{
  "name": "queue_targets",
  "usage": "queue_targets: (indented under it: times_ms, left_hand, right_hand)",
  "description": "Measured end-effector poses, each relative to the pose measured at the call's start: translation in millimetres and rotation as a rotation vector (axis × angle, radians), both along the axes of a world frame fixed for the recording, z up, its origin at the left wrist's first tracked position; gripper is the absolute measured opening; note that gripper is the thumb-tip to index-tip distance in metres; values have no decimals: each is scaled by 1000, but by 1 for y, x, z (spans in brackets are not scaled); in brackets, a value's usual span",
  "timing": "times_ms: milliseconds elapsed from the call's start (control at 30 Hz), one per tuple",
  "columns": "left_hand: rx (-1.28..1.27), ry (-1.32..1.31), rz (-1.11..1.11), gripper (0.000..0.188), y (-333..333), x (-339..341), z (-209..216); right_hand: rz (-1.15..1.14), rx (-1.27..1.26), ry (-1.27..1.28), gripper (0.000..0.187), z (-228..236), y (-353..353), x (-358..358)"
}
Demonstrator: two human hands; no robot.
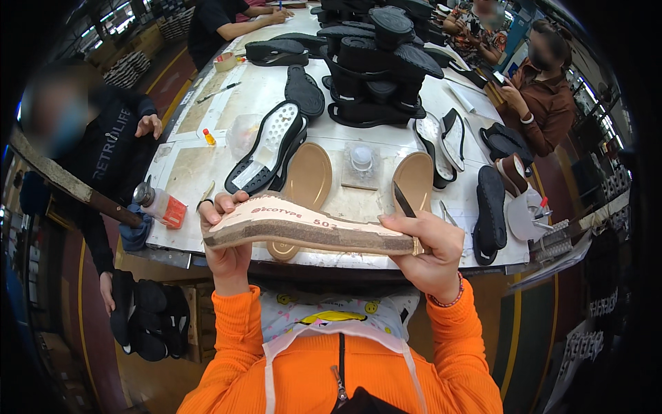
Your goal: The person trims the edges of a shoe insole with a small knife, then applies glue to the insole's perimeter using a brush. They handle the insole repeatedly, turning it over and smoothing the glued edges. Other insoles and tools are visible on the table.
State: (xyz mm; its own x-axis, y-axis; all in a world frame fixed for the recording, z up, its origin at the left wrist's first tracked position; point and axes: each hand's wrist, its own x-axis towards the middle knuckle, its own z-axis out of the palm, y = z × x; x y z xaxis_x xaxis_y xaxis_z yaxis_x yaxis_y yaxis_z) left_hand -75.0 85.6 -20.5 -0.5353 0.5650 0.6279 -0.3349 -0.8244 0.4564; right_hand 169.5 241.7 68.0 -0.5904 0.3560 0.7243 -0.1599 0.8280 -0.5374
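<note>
A curved shoe footbed (310, 236), pale on its upper face with a brown speckled edge, is held level above the table's near edge. My left hand (226, 224) is closed on its left end, fingers over the top. My right hand (436, 241) grips the other end with the thumb on top. A thin dark pointed piece (403, 200) sticks up beside my right thumb; I cannot tell its kind. Behind the footbed lie two tan insoles, the left insole (308, 169) partly covered and the right insole (414, 171) near my right hand.
Black soles (376, 76) are piled at the table's far middle. A white-studded sole (269, 148) lies left of centre. A red-and-clear bottle (160, 205) stands left, a white container (527, 215) right. One co-worker (89, 138) holds black soles at left; others are around the table.
</note>
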Motion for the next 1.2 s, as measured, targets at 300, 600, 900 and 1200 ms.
queue_targets:
  times_ms: [300,600,900,1200]
  left_hand:
    - [-398,255,416,36,-6,9,31]
    - [-607,1170,868,36,-8,58,102]
    - [-750,1288,841,26,6,48,67]
    - [-847,1350,658,14,13,53,19]
  right_hand:
    - [-90,102,-7,33,6,-2,10]
    - [-86,153,61,39,-5,0,4]
    - [-80,-152,-165,32,-59,-8,-15]
    - [-33,-142,-149,30,-118,-24,-24]
